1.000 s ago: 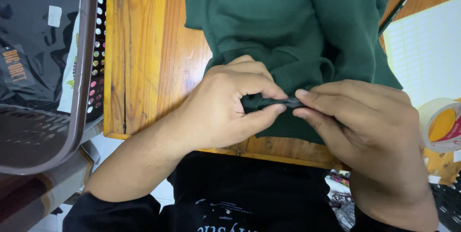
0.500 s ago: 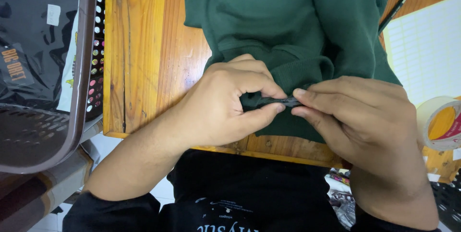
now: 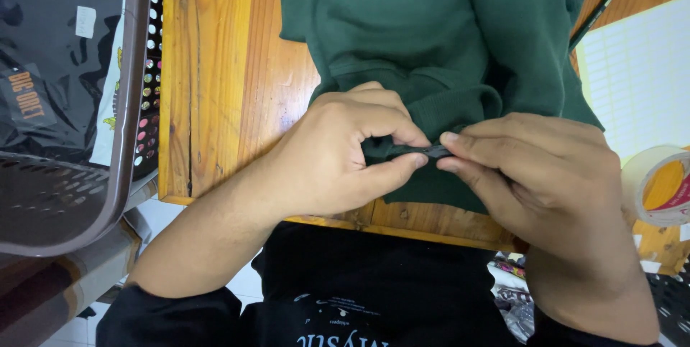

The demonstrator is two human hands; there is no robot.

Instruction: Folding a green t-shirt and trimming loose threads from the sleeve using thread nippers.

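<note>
1. while both hands meet at the hem, the left hand (image 3: 338,156) and right hand (image 3: 535,174) each pinch a small black strip (image 3: 420,151) between thumb and fingertip.
2. green sweatshirt (image 3: 431,38): spread on the wooden counter (image 3: 223,81), hem nearest the person.
3. progress: strip lies at the hem, gripped at both ends; whether it is attached cannot be told.
4. nearby: perforated basket (image 3: 133,67) at left, tape roll (image 3: 658,185) at right.
</note>
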